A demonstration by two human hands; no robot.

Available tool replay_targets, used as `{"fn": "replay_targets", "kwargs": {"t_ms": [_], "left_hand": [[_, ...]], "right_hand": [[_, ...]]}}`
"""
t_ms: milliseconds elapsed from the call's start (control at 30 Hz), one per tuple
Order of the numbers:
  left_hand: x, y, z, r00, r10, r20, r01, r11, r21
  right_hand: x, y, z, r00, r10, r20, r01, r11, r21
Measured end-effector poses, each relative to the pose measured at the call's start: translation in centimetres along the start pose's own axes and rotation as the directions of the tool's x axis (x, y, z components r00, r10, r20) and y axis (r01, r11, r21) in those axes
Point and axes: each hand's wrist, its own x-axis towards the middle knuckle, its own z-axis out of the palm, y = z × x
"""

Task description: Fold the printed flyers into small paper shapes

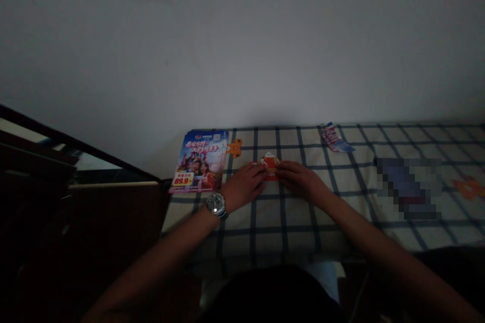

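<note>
A small folded paper [271, 163], red and white with a pointed top, lies on the checked cloth between my hands. My left hand [246, 184] has its fingers closed on the paper's left side; a metal watch [216, 205] is on that wrist. From the other side, my right hand [301, 179] grips the right edge with its fingers close together. Both thumbs are mostly hidden. Just left of my left hand is a stack of printed flyers [199, 161], blue and pink, with "89.9" on the top sheet.
A torn, curled strip of printed paper [337, 140] lies near the wall, right of my hands. Farther right is a blurred-out flat object [407, 186] on the checked cloth [235, 232]. A plain wall [242, 50] rises behind; a dark rail [76, 146] stands at left.
</note>
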Motion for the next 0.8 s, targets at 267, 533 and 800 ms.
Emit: {"fn": "replay_targets", "kwargs": {"t_ms": [267,533,800], "left_hand": [[0.5,-0.47,-0.01,1.0,-0.021,0.012,0.021,1.0,0.008],[0.44,-0.28,-0.28,1.0,-0.016,-0.017,0.015,1.0,-0.014],[0.52,-0.6,0.19,0.995,-0.095,-0.024,0.093,0.994,-0.064]], "right_hand": [[0.07,0.45,0.04,1.0,-0.013,-0.004,0.013,1.0,0.028],[0.3,0.26,-0.19,1.0,-0.018,0.008,0.018,1.0,0.012],[0.66,0.27,-0.42,1.0,-0.01,-0.001,0.01,1.0,0.03]]}}
